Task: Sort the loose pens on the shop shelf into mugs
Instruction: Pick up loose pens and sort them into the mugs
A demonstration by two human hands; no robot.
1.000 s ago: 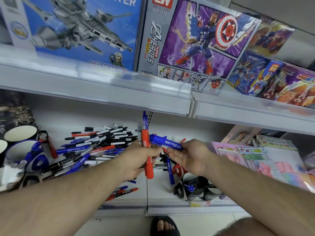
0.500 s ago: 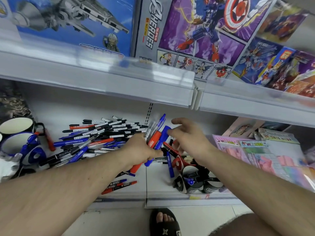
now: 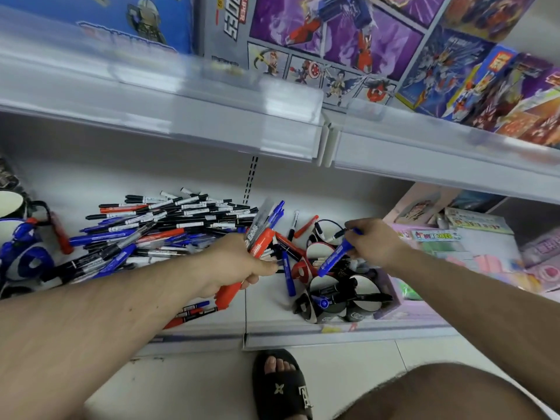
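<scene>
Most pens (image 3: 169, 228) lay heaped on the shelf (image 3: 303, 334); a few stood in the mugs (image 3: 339, 286). The left hand (image 3: 233, 265) gripped a bundle (image 3: 260, 234), and the right hand (image 3: 375, 244) pinched a blue marker (image 3: 335, 259) over the mugs. Much seemingly remained.

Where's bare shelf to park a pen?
Bare: back strip behind the pen pile, and the front edge between the left hand and the mugs. Crowded: the pile and the mugs under the right hand.
</scene>
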